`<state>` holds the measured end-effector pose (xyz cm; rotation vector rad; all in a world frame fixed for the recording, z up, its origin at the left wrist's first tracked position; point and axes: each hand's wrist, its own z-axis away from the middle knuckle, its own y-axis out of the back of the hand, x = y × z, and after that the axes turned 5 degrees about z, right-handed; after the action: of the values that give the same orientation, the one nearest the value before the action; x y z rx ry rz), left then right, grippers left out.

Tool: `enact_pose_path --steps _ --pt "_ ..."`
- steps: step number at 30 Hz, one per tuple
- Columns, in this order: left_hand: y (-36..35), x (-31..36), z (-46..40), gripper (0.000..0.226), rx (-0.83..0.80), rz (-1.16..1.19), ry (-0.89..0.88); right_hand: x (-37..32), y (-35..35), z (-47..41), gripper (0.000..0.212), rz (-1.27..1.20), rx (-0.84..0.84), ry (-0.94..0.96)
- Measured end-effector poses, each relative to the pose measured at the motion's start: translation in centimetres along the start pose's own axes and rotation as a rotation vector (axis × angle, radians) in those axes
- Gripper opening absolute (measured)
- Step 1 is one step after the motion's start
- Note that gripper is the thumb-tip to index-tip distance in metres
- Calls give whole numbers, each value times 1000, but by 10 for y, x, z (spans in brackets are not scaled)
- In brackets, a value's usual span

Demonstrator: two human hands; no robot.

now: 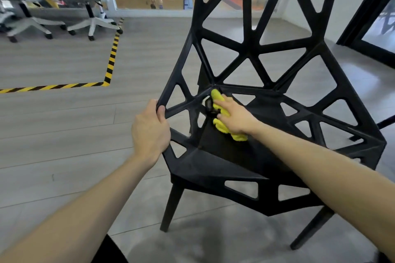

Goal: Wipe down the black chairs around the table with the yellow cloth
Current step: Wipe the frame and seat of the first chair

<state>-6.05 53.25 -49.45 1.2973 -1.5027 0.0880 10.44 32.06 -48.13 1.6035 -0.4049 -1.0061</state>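
Note:
A black chair (252, 53) with a frame of triangular openings stands in front of me, its backrest rising to the top of the view. My left hand (150, 129) grips the chair's left side rim, fingers curled round the edge. My right hand (234, 118) holds the bunched yellow cloth (220, 111) against the back left of the seat, where seat and backrest meet. The cloth shows above and below my fingers; part of it is hidden under the hand.
Grey plank floor lies all around. Yellow-black hazard tape (111, 60) marks a corner on the floor at left. White office chairs (92, 21) on wheels stand at the far left. A black frame (363, 10) stands at the right edge. A window at the back overlooks a sports court.

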Motion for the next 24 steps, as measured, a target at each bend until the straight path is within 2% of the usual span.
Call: enact_pose_path --steps 2,3,5,8,11,12,16,18,21,24 --pt "0 1 0 19 13 15 1 -1 -7 -47 62 -70 184 -242" --pt "0 1 1 21 26 32 2 -13 -11 -59 61 -127 237 -270" --pt "0 2 2 29 46 60 0 -44 -19 -58 58 -233 233 -139" --pt "0 -1 2 41 44 95 4 -70 -27 -6 57 -357 146 97" --pt "1 -1 3 41 36 89 -10 -58 -21 37 51 -306 75 274" --pt "1 -1 3 41 38 93 -11 -55 -13 38 47 -289 65 283" --pt "2 -2 3 42 52 111 0 -73 52 -37 40 -425 441 82" --pt "2 0 4 39 55 140 6 -89 86 -91 46 -435 528 19" --pt "4 0 4 36 59 197 11 -120 77 -130 56 -391 508 40" --pt "3 -3 4 34 67 201 16 -127 7 -71 59 -375 451 139"
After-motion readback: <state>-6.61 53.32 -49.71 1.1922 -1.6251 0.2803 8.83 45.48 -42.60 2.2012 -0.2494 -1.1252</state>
